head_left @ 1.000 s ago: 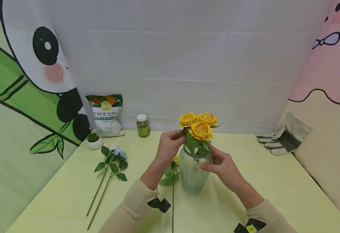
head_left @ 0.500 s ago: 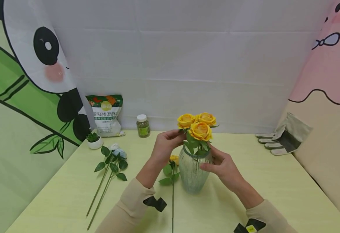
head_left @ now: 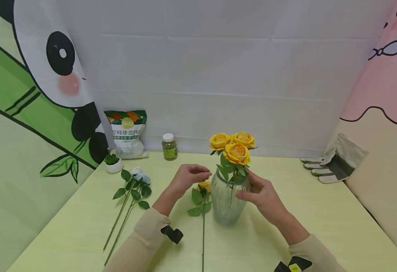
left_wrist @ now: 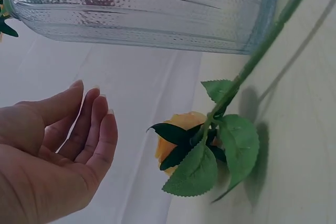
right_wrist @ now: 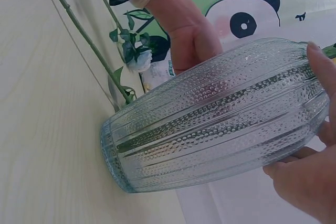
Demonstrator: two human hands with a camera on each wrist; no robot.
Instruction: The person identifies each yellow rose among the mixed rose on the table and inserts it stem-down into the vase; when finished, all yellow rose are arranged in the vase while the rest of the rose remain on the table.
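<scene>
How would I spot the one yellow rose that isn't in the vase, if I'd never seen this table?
Find the ribbed glass vase holding three yellow roses near the middle of the pale table. Just left of its base, below the left hand, the single yellow rose lies flat, stem towards the viewer. The other loose roses further left have pale blooms.

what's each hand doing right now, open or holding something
Left hand: open, holds nothing, beside the ribbed clear glass vase.
Right hand: fingers curled round the vase's upper part, holding it.
</scene>
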